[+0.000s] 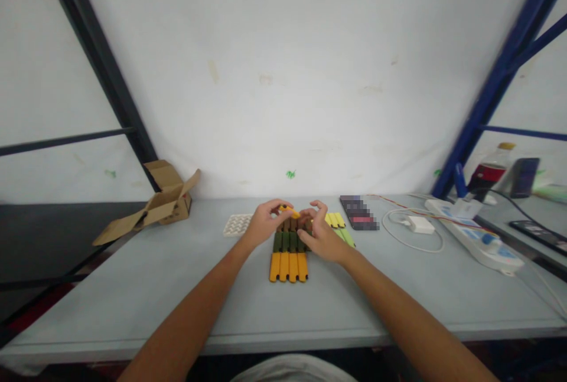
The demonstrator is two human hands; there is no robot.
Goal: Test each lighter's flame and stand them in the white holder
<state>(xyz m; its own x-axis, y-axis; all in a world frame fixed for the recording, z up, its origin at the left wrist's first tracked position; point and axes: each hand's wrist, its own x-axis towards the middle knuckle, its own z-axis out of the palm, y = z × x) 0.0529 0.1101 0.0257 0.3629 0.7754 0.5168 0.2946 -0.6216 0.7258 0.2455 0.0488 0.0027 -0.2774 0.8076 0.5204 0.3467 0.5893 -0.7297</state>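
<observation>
Rows of small bar-shaped pieces lie side by side on the grey table (177, 287): an orange row (289, 267) nearest me, a dark green row (286, 242) behind it, then a brown row (292, 224). My left hand (264, 224) is closed in a pinch on a yellow-orange piece (290, 211) held just above the brown row. My right hand (322, 234) rests on the right side of the rows with fingers curled; what it holds, if anything, is hidden. Yellow and light green pieces (339, 225) lie just to its right.
A white moulded tray (237, 224) lies left of the rows. An open cardboard box (162, 202) sits at the back left. To the right are a dark phone (358, 212), a white charger with cable (419, 225), a power strip (476, 240) and a cola bottle (489, 174).
</observation>
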